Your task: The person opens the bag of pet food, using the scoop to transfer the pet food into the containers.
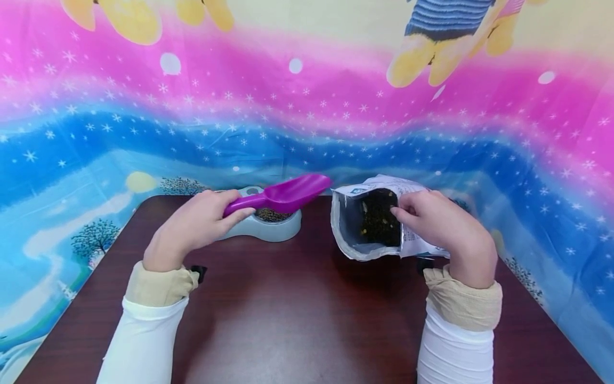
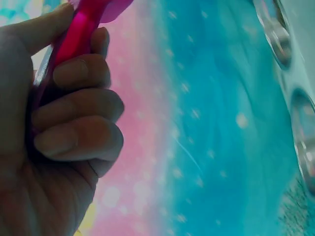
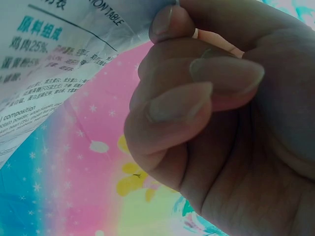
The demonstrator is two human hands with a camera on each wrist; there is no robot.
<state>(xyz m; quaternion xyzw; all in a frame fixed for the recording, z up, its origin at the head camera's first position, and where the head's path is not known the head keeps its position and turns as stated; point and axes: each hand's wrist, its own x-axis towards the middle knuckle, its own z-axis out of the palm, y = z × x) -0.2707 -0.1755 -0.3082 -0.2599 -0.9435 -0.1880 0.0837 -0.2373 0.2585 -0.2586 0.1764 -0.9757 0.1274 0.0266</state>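
Note:
A purple scoop [image 1: 299, 194] is held by its handle in my left hand [image 1: 194, 221], its blade pointing right, with bare plastic showing inside. In the left wrist view, curled fingers [image 2: 78, 118] wrap the handle. Behind and below the scoop stands a pale grey-blue double pet bowl [image 1: 283, 233]; brown kibble [image 1: 273, 215] lies in its visible dish, while my left hand hides its other end. My right hand [image 1: 443, 221] pinches the edge of a white printed pet food bag [image 1: 417, 244] between thumb and index finger. The bag's mouth gapes toward me, with dark kibble [image 1: 379, 221] inside.
Bowl and bag are at the far side of a dark brown wooden table [image 1: 297, 309]. A printed cloth backdrop [image 1: 288, 96] in pink and blue hangs behind the table and along both sides. Steel bowl inserts [image 2: 281, 44] show at the left wrist view's right edge.

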